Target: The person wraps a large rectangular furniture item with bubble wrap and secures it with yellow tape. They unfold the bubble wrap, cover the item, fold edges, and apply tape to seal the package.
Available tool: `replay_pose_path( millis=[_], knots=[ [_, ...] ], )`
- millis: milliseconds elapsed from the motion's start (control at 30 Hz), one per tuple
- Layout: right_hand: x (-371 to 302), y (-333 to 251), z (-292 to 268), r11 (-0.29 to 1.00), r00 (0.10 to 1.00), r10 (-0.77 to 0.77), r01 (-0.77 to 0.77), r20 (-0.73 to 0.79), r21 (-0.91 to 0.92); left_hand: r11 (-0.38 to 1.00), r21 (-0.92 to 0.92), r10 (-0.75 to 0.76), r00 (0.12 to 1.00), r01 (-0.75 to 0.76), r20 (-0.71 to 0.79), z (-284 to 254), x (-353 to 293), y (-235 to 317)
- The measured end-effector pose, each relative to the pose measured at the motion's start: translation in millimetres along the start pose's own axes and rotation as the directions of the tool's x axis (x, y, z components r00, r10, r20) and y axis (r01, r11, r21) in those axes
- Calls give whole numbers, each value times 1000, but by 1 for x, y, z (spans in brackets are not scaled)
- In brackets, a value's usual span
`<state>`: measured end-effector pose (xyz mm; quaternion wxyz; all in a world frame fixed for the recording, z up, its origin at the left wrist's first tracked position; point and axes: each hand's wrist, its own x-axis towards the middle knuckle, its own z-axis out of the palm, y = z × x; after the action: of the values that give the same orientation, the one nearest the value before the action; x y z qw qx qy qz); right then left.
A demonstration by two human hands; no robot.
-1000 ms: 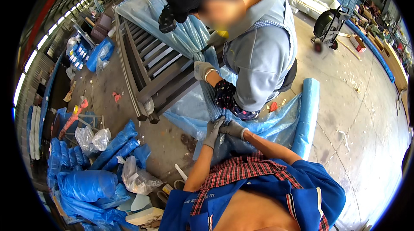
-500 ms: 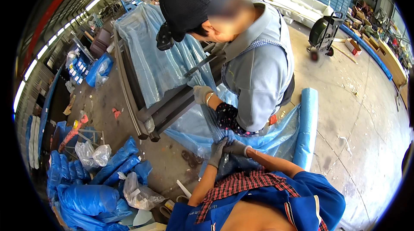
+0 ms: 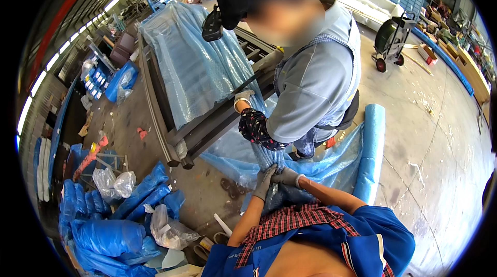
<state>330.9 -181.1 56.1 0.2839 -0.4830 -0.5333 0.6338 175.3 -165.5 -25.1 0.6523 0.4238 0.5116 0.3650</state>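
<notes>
My left hand (image 3: 263, 184), in a grey glove, is closed on a gathered bunch of blue bubble wrap (image 3: 267, 158). Right beside it, my right hand (image 3: 286, 177), gloved too, grips the same bunch, close in front of my body. The wrap runs up from my hands toward a co-worker (image 3: 318, 91) standing just ahead. One gloved hand of the co-worker (image 3: 243, 99) is over the near end of a dark metal frame (image 3: 207, 145), by a long thin dark strip. More bubble wrap (image 3: 196, 65) drapes over the frame. My fingertips are partly hidden in the folds.
A standing roll of blue wrap (image 3: 370, 153) is at my right, its loose sheet trailing on the floor. Blue-wrapped bundles (image 3: 108, 235) and clear plastic bags (image 3: 168, 228) pile up at my lower left. A wheeled cart (image 3: 389, 44) stands at far right.
The co-worker has shifted slightly right and turned the head; the long dark strip has moved right and up. My hands have barely moved and keep hold of the bubble wrap.
</notes>
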Motion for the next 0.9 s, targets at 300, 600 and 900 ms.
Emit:
replay_pose_path(
  millis=[300, 600, 900],
  knots=[
    [-6, 10, -12, 977, 999, -4, -5, -41, -212, 995, 95, 32, 995, -41, 99, 29, 2, 29],
    [-36, 19, -43, 993, 964, 108, -117, -242, -24, 959, 277, -185, 880, 64, 437, 125, 16, 21],
    [-39, 34, -27, 991, 936, 117, -86, -333, 104, 930, 363, -268, 784, 58, 560, 132, 10, 15]
  ],
)
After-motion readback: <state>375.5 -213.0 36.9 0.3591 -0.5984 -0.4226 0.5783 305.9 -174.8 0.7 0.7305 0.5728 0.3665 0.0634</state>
